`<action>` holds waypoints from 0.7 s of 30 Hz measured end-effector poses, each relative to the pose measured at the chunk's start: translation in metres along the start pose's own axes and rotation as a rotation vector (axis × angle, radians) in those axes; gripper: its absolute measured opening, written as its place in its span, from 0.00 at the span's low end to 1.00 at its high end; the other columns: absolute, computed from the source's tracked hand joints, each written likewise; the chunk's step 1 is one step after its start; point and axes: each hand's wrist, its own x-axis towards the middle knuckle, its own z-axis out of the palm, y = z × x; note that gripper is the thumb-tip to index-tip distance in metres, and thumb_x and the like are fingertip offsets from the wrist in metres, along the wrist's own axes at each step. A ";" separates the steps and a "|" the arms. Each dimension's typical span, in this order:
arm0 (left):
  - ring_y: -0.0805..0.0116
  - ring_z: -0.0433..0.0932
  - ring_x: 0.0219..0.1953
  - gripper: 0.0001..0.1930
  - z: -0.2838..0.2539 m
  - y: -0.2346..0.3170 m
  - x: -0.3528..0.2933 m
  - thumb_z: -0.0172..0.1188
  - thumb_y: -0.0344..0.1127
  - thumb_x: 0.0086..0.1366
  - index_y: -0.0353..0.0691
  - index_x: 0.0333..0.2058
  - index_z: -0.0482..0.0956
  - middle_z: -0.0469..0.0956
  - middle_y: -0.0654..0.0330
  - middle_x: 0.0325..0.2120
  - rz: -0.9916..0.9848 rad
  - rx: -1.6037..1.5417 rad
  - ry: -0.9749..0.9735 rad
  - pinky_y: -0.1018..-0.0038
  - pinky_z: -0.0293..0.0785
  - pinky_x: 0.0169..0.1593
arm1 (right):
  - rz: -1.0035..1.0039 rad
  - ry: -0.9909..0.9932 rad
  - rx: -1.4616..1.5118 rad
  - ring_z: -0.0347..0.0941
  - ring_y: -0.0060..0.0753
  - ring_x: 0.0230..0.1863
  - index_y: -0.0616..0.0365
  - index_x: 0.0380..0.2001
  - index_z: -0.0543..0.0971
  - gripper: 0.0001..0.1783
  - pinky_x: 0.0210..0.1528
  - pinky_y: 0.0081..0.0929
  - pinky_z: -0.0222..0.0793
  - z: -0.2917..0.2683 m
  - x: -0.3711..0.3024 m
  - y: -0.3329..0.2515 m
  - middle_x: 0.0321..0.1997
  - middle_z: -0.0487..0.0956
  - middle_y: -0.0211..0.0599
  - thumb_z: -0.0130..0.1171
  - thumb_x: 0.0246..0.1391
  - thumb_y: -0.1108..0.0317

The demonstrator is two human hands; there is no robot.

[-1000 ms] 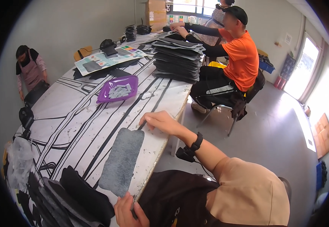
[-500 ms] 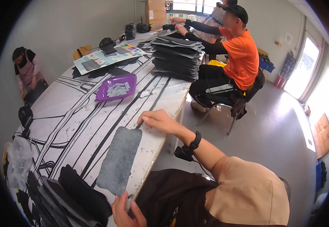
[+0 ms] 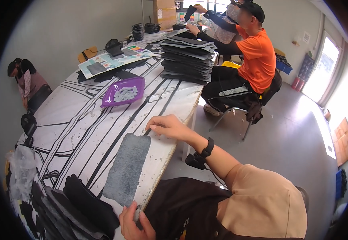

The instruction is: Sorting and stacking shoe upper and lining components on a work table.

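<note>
Right hand presses curled fingers onto the fuzzy grey felt panel's far corner; left hand seemingly pinches its near edge.

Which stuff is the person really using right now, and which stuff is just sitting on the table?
In use:
- long grey felt-like sheet
- right hand on its far end
- left hand at its near end

Just lying about:
- purple plastic tray of small grey pieces
- tall stack of dark sheets
- colourful paper poster
</note>
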 end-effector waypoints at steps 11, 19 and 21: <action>0.52 0.82 0.38 0.12 0.000 0.001 0.001 0.60 0.27 0.70 0.29 0.49 0.81 0.83 0.47 0.39 0.013 0.003 0.000 0.67 0.78 0.41 | -0.008 0.000 0.020 0.76 0.22 0.29 0.56 0.44 0.83 0.14 0.33 0.25 0.69 0.000 0.000 0.001 0.28 0.80 0.34 0.54 0.66 0.60; 0.52 0.82 0.38 0.12 -0.001 0.003 0.002 0.60 0.27 0.69 0.28 0.48 0.81 0.84 0.47 0.39 0.010 0.017 -0.004 0.67 0.78 0.41 | -0.014 0.010 0.008 0.76 0.22 0.29 0.57 0.44 0.83 0.14 0.33 0.25 0.70 0.001 0.000 0.000 0.27 0.81 0.34 0.55 0.65 0.60; 0.51 0.82 0.38 0.11 -0.001 0.004 0.003 0.61 0.26 0.69 0.28 0.48 0.81 0.84 0.47 0.39 0.011 0.023 -0.012 0.67 0.78 0.40 | -0.019 0.013 0.012 0.76 0.22 0.29 0.57 0.44 0.83 0.14 0.33 0.25 0.70 0.000 0.000 0.002 0.27 0.81 0.34 0.55 0.65 0.61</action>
